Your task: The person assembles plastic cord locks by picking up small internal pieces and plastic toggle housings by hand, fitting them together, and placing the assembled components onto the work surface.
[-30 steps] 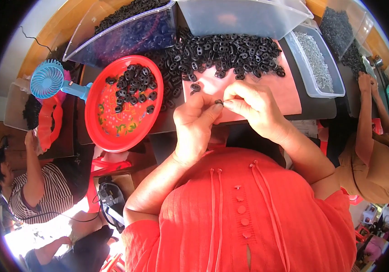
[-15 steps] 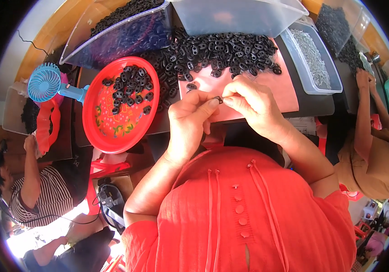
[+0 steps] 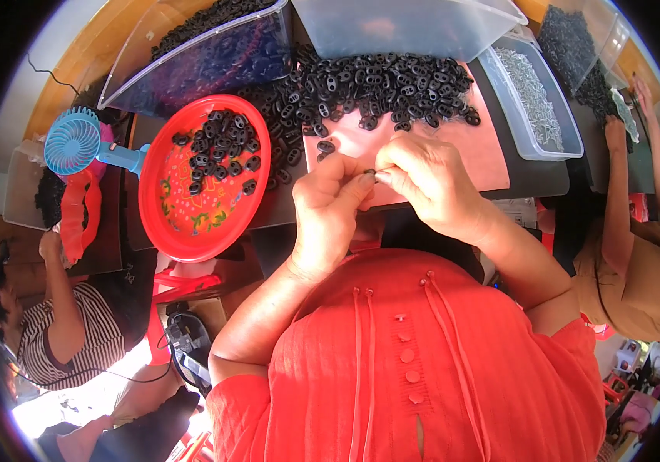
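Note:
My left hand (image 3: 331, 209) and my right hand (image 3: 427, 179) meet fingertip to fingertip over a pink board (image 3: 491, 158). Between them they pinch one small black oval part (image 3: 370, 172) with holes. A heap of the same black parts (image 3: 380, 85) lies on the board's far side. To the left a red round tray (image 3: 183, 215) holds a smaller pile of black parts (image 3: 220, 150). I cannot tell whether the right fingers also hold a small metal piece.
A clear bin of small silvery pieces (image 3: 534, 100) stands to the right, and clear tubs of black parts (image 3: 207, 50) at the back. A blue hand fan (image 3: 76, 142) lies left of the tray. One person sits at the left (image 3: 60, 323), another at the right (image 3: 638, 262).
Both hands stay together over the board and have shifted slightly away from me. The fingertips have closed tighter on the small black part.

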`<action>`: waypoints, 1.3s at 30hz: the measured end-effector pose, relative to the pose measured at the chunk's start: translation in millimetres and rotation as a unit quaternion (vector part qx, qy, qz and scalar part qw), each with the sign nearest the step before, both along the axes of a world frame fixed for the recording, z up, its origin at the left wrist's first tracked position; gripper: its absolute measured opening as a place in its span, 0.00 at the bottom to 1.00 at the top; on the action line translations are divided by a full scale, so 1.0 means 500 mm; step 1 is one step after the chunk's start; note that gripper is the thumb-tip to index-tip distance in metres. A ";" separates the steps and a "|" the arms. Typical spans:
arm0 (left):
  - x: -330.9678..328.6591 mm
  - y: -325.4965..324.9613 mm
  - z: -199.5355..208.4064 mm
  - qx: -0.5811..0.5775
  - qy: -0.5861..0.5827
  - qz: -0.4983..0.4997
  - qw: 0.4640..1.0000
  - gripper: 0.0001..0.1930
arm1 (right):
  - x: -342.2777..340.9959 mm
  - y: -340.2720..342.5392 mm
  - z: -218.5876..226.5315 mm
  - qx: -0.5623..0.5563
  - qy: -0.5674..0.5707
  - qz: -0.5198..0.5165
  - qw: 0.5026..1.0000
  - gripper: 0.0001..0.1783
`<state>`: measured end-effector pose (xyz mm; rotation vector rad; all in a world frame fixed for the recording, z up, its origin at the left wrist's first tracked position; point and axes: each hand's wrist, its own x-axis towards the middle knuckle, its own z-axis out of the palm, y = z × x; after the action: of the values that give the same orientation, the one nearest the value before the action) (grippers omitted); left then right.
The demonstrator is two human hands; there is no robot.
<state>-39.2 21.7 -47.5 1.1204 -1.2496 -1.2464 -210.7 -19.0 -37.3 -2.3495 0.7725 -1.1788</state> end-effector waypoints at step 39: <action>0.011 -0.003 0.005 0.038 0.087 0.039 0.995 0.04 | -0.042 -0.054 0.024 -0.015 0.279 -0.085 0.956 0.09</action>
<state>-33.8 20.3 -45.2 1.0793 -1.0262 -1.3122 -231.5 -46.1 -25.1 -2.7178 1.1621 -0.5737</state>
